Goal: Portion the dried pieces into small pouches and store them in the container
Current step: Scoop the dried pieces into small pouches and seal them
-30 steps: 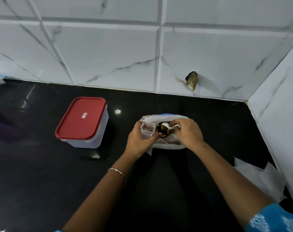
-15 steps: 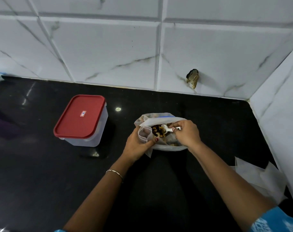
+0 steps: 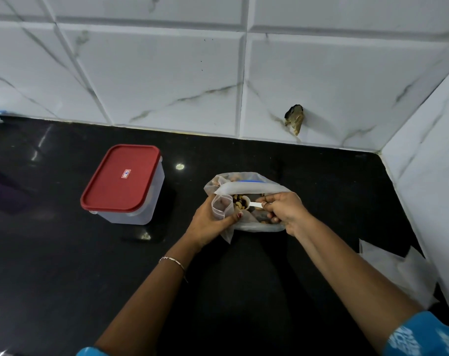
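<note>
No legible txt anywhere. Small red/white sticker (image 3: 126, 174) on red lid (image 3: 115, 186) of my container (image 3: 138, 214): print too tiny to read. White lettering on my blue sleeve (image 3: 428, 337): blurred, can't tell.

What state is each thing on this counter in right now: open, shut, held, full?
Container, closed, red lid on.
Large bag, open, dried pieces inside.
Small pouch, mouth open, gripped by left hand.
Scoop, over the bag beside the pouch, pinched by right hand.
Loose plastic sheets, lying untouched.
</note>
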A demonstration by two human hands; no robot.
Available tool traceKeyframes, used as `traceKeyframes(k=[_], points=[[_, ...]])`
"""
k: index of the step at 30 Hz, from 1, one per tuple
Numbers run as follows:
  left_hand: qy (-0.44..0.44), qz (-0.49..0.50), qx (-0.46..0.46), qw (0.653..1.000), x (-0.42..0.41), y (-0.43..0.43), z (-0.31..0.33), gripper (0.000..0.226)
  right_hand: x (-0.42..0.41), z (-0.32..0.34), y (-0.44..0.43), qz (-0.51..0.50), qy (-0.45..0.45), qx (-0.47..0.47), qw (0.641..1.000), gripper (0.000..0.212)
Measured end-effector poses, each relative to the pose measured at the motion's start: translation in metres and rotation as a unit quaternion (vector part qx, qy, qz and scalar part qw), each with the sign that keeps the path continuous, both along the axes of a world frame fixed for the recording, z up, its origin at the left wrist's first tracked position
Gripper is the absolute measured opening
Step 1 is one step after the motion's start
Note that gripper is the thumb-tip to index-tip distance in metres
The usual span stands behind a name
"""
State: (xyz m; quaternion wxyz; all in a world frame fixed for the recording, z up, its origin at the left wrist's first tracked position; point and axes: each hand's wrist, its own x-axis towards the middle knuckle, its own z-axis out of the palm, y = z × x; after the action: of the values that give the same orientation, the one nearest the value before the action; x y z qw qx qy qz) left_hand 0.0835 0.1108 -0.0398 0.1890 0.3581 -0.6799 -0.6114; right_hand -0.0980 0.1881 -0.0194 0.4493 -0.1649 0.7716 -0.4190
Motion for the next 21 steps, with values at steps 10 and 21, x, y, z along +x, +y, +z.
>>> traceKeyframes(k=[10,21], points=[[-0.005,-0.011,-0.014,1.000,0.002,-0.004,0.002,0.053,0.007,0.000,-0.004,-0.065,-0.131,0.039,0.989,0.019],[0.009,0.017,-0.063,0.998,0.007,0.002,0.026,0.052,0.006,0.021,0.007,-0.113,-0.281,-0.011,0.953,0.014]])
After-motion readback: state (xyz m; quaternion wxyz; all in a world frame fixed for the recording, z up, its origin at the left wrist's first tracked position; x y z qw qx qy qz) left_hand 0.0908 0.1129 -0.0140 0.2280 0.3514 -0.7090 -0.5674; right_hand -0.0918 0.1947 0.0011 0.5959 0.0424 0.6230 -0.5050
